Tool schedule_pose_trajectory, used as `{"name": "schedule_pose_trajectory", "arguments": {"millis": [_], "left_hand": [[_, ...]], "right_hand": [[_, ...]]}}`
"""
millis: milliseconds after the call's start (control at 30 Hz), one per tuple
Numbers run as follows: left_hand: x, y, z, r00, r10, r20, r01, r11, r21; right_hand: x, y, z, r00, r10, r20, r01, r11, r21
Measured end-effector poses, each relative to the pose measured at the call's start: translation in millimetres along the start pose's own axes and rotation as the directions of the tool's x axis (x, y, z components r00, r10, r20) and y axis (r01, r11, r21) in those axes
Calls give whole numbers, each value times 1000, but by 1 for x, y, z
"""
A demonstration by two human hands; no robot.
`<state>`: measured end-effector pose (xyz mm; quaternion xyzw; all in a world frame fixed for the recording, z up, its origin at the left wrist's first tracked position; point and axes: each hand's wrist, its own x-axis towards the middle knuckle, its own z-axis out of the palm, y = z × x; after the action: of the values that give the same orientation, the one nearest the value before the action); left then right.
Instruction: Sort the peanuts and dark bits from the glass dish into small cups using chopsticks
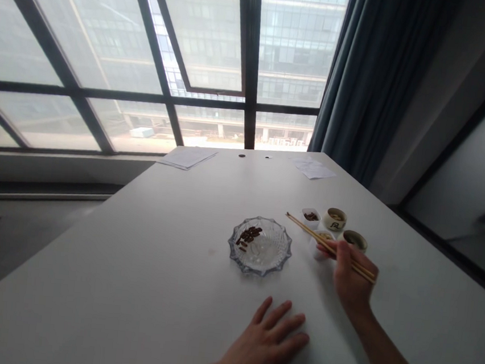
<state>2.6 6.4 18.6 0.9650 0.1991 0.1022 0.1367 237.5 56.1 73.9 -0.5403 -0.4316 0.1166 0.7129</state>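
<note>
My right hand (351, 275) is closed around a pair of wooden chopsticks (306, 229), whose tips point up and left, above the table between the glass dish and the small containers. I cannot see anything held at the tips. The clear glass dish (281, 248) has a scalloped rim and holds several dark brown pieces (249, 234) on its left side. In front of it my left hand (265, 344) rests on the table with fingers spread, holding nothing. Beyond the right hand stand a small white dish of dark pieces (311, 215) and another white dish (325, 236), partly hidden by the chopsticks and fingers.
Two small round cups, one with a dark character (335, 218) and one partly behind my right hand (355, 238), stand on the white table (152, 265). Papers (189, 157) and more sheets (315, 168) lie at the far end, with a small dark disc (242, 155) between.
</note>
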Motion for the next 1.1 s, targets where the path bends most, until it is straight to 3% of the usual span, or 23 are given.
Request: {"name": "schedule_pose_trajectory", "arguments": {"millis": [200, 433, 633, 700, 800, 967, 1100], "left_hand": [[0, 1, -1, 1000, -4, -1, 4, 1000, 3], [0, 1, -2, 1000, -5, 11, 4, 1000, 16], [0, 0, -2, 1000, 3, 5, -3, 1000, 27], [0, 0, -2, 1000, 2, 7, -3, 1000, 24], [0, -1, 0, 1000, 8, 11, -8, 1000, 16], [0, -2, 4, 1000, 4, 7, -4, 1000, 16], [0, -2, 5, 1000, 6, -13, -5, 1000, 18]], "right_hand": [[29, -1, -19, 984, -18, -176, 15, 1000, -19], [29, 12, -19, 995, 51, -85, -48, 998, 31], [24, 0, -17, 995, 0, -102, 6, 998, 64], [17, -2, -14, 999, -5, -48, 9, 996, 90], [0, -1, -6, 991, 5, 132, -20, 993, 114], [-32, -1, 13, 873, -35, 487, -50, 986, 161], [-46, -4, 25, 803, -22, 596, -81, 986, 146]]}}
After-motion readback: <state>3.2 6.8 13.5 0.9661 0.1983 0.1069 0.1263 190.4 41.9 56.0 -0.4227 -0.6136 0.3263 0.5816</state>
